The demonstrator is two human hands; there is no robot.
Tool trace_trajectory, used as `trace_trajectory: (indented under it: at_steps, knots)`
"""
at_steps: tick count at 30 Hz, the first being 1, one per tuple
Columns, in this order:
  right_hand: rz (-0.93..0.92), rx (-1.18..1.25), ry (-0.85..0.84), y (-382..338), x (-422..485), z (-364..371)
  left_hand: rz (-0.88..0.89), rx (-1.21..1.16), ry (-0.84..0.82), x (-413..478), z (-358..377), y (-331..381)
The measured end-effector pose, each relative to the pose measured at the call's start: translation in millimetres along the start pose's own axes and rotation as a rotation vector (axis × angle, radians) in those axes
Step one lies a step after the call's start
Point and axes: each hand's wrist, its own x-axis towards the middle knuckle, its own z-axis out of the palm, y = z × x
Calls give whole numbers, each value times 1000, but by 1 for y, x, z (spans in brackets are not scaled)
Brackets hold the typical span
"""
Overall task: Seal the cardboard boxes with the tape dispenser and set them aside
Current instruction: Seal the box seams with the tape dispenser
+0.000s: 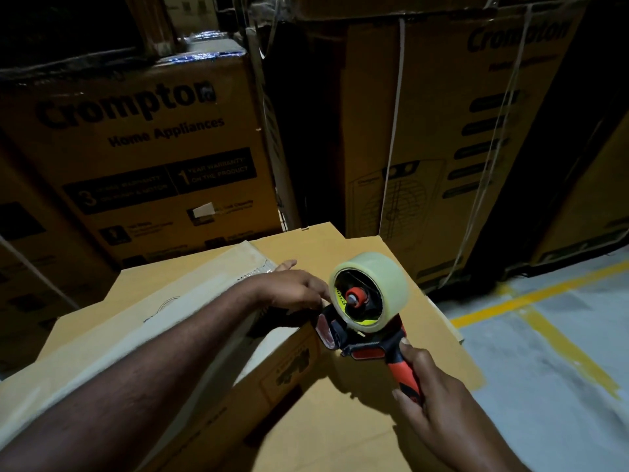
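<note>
A brown cardboard box lies in front of me, with a wide strip of tape along its top seam. It rests on a larger flat cardboard box. My right hand grips the red and black handle of the tape dispenser, which carries a roll of clear tape. The dispenser's front sits at the near right corner of the box. My left hand rests on the box top next to the dispenser's front, its fingertips at the tape end.
Tall printed cartons stand stacked behind the boxes, and another strapped carton stands at the back right. The grey floor with yellow lines lies to the right.
</note>
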Motion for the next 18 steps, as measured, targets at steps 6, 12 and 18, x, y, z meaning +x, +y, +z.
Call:
trace_trajectory:
  at_steps: [6,12,18]
  knots:
    - [0,-9,5,4,3,3,68,280,87,-11,28,0]
    - [-71,-90,34,4,6,2,69,78,79,-10,24,-1]
    - [-148,-153,74,9,7,6,50,154,73,-4,26,-2]
